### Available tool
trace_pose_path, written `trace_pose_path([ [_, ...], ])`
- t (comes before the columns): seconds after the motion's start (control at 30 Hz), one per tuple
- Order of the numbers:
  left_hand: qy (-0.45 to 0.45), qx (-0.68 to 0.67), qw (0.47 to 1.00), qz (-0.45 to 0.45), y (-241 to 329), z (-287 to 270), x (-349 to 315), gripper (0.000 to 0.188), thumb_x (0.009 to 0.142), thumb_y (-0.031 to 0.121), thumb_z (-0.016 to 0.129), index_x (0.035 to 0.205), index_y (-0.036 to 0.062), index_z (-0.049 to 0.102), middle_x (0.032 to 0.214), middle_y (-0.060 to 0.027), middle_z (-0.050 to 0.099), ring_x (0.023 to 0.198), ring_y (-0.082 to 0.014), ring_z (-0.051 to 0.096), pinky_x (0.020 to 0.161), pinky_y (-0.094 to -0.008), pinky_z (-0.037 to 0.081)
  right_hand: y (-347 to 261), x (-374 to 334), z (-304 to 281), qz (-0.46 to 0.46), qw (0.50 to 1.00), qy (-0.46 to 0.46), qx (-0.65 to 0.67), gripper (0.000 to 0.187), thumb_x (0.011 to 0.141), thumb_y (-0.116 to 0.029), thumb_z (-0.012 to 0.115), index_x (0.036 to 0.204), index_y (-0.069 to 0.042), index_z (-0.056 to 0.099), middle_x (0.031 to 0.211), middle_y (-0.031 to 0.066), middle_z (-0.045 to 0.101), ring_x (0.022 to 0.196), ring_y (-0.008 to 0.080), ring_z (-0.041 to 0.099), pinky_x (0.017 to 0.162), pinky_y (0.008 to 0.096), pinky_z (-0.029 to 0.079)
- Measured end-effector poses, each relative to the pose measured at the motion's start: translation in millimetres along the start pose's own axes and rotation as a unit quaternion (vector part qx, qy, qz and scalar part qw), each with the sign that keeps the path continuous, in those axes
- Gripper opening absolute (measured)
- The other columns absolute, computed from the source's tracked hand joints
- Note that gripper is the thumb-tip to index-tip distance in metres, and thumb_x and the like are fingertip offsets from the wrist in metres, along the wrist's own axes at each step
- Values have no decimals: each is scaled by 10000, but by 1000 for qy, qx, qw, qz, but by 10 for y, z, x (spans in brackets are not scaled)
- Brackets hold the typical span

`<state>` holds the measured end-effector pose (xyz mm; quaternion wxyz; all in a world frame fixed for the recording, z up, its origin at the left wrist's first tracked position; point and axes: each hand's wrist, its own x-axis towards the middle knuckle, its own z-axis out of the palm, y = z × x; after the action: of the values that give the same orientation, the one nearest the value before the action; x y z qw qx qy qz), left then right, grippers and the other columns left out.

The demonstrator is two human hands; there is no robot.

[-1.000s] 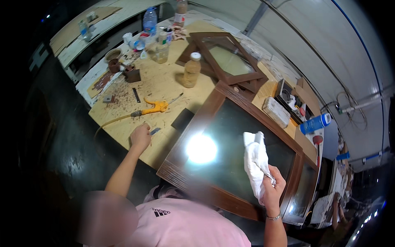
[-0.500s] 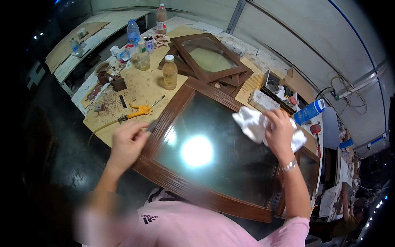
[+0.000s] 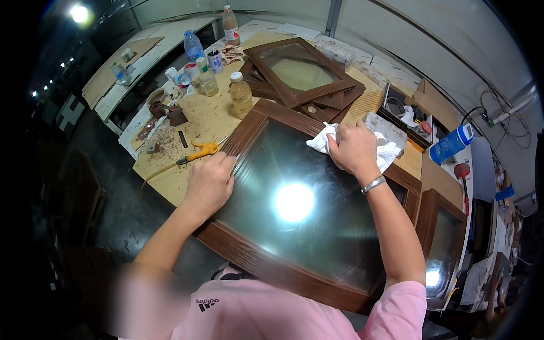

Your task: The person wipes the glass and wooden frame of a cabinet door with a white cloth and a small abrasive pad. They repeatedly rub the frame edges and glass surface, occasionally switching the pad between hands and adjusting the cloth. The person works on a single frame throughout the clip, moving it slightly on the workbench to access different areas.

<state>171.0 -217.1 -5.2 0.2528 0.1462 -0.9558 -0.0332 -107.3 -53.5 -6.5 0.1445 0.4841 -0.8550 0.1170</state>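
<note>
Dark lettering (image 3: 207, 301) and a striped emblem (image 3: 207, 306) mark a pink shirt (image 3: 272, 311); labels on a tall bottle (image 3: 230, 21) and white can (image 3: 215, 61) on the table (image 3: 170, 187) are too small to read.

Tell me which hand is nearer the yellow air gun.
Left. The left hand is just on the near side of the yellow air gun; the right hand, gripping a white cloth, is far to its right.

I'm viewing a workshop from afar — brown debris (image 3: 162, 132) on the counter (image 3: 205, 117), a yellow air gun (image 3: 205, 150), its hose (image 3: 161, 170) trailing over the near-left edge — glazed wooden frames (image 3: 301, 69) stacked toward the far edge.
</note>
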Motion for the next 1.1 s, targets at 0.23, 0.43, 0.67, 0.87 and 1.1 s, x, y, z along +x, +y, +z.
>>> trace_pose_path([
  [0.23, -1, -5, 1000, 6, 2, -7, 36, 165, 714, -4, 686, 851, 34, 605, 772, -123, 574, 710, -334, 622, 625, -445, 494, 29, -10, 50, 4, 1000, 10, 1, 305, 811, -335, 663, 785, -33, 700, 809, 121, 691, 864, 309, 640, 708, 456, 518],
  [0.43, -33, -5, 999, 9, 3, -37, 23, 197, 725, -9, 680, 918, 17, 647, 767, -136, 589, 688, -347, 614, 616, -447, 484, 37, -17, 75, 11, 1000, 20, -2, 306, 813, -335, 660, 775, -32, 689, 818, 121, 691, 875, 309, 638, 715, 459, 515],
  [0.67, -32, -100, 994, 13, -56, -31, 89, 157, 733, -4, 689, 889, 5, 690, 749, -136, 626, 680, -309, 630, 609, -404, 487, 14, -5, 60, 8, 1000, 19, -6, 298, 808, -330, 666, 775, -35, 687, 822, 116, 689, 892, 310, 634, 722, 461, 511],
  [0.87, -44, -366, 890, -267, -289, -512, -242, 162, 826, 4, 687, 982, -19, 721, 708, 47, 578, 638, -33, 511, 563, -208, 391, 26, -26, 98, 6, 999, 37, -8, 288, 804, -330, 668, 777, -44, 684, 811, 116, 682, 884, 315, 627, 724, 465, 501],
  [1.1, 42, -270, 871, -407, -1661, 324, -1284, 181, 841, 27, 671, 1009, 12, 734, 711, 10, 611, 639, -53, 532, 581, -227, 406, -59, -24, 113, -6, 998, 57, -24, 262, 816, -300, 662, 746, -47, 651, 781, 118, 661, 841, 328, 607, 709, 471, 491],
])
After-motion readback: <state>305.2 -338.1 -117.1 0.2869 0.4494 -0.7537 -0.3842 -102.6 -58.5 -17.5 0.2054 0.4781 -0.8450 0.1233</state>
